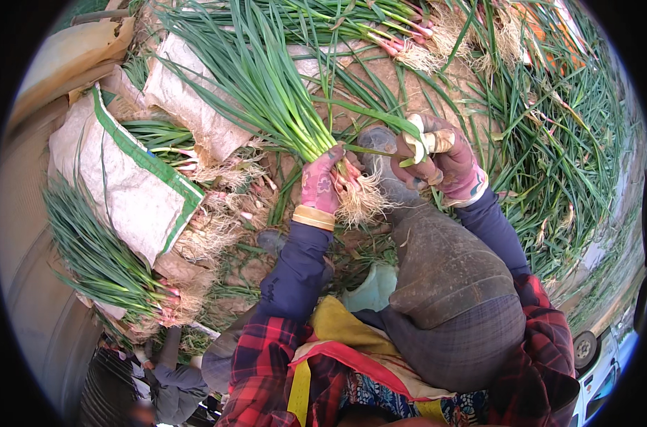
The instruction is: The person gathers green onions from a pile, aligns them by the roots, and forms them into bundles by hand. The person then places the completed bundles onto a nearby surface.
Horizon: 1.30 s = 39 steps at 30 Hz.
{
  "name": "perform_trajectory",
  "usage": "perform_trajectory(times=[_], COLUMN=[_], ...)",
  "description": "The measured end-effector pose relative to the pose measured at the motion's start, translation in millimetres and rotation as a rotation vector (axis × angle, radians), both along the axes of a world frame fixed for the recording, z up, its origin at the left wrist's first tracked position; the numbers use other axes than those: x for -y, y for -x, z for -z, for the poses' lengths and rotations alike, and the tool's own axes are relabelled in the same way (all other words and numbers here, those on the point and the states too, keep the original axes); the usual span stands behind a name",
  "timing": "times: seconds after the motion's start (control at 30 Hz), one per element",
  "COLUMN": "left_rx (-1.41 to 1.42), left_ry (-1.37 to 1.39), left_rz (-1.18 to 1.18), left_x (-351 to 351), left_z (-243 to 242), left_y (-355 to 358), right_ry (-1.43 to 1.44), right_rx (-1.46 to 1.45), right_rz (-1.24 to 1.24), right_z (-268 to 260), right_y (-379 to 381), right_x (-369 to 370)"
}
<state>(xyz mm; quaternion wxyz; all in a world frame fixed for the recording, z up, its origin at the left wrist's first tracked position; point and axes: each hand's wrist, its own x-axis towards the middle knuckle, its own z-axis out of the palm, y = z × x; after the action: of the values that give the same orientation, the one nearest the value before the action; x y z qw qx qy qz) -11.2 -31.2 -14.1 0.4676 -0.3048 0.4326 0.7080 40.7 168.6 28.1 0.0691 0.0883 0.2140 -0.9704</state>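
My left hand (321, 179), in a pink patterned glove, grips a bunch of green garlic plants (296, 112) just above the pinkish bulbs. Their pale roots hang below it and the long leaves fan out to the upper left. To the right, my right hand (441, 155), in a worn pink glove with pale coverings on some fingers, pinches a long green leaf (366, 111). That leaf passes across towards the bunch. Part of the right fingers is hidden by the leaf and the coverings.
More rooted plants (409, 40) lie at the top. A white woven sack with green edging (131, 176) covers bunches at left, with another bunch (120, 267) below. Loose leaves (558, 155) pile up at right. A co-worker (176, 384) is at lower left, a vehicle (601, 363) at lower right.
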Motion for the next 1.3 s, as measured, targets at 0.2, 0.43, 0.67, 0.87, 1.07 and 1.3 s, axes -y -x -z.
perform_trajectory(times=[0.2, 0.43, 0.67, 0.87, 1.07, 1.3], left_rx=[0.069, 0.086, -0.04, -0.083, -0.128, -0.293], left_ry=[-0.008, -0.017, 0.267, 0.125, 0.022, -0.077], left_rz=[-0.02, -0.013, 0.002, 0.013, -0.073, -0.173], left_x=[7, 15, 30, 33, 33, 18], left_z=[8, 5, 4, -6, -31, -55], left_y=[0, -6, 2, 10, 6, 30], right_ry=[-0.655, -1.483, -0.892, -1.574, -2.092, -1.359], right_rx=[0.427, 0.249, -0.16, 0.152, -0.107, -0.741], right_rz=[-0.271, -0.569, -0.625, -0.205, -0.122, -0.534], right_z=[27, -4, 35, 45, 93, 109], right_y=[-58, 8, 11, 57, 89, 24], right_x=[-69, -10, 25, 2, 5, 80])
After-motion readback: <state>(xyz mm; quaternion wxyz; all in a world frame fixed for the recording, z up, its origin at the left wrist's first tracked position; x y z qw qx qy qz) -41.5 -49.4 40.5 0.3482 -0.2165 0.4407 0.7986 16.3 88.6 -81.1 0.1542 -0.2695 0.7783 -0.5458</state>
